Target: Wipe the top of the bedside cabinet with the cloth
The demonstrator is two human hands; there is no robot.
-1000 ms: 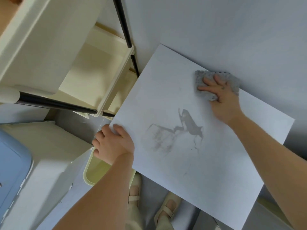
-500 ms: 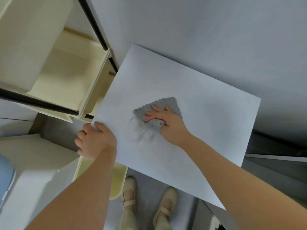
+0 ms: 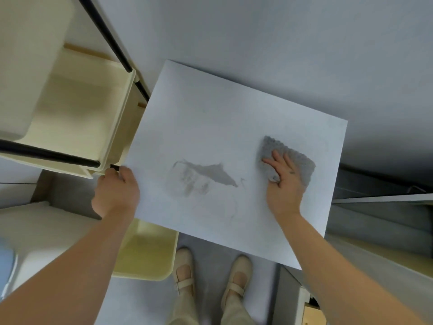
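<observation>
As the left hand (image 3: 116, 191) grips the cabinet top (image 3: 210, 113), the flat right hand (image 3: 284, 184) presses the cloth (image 3: 302, 165).

1. Showing a pale grey wall (image 3: 257, 31) filling the top, evenly and softly lit.
2. Taking in cream trays (image 3: 77, 118) on a black tube frame (image 3: 46, 153) at left.
3. Catching a pale yellow bin (image 3: 150, 254) against the grey floor (image 3: 140, 306), beside a white box (image 3: 46, 231).

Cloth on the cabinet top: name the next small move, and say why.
Probably sweep the cloth leftward over the grey smear. The right hand presses it near the right edge of the cabinet top; the smear lies uncovered at the centre.
</observation>
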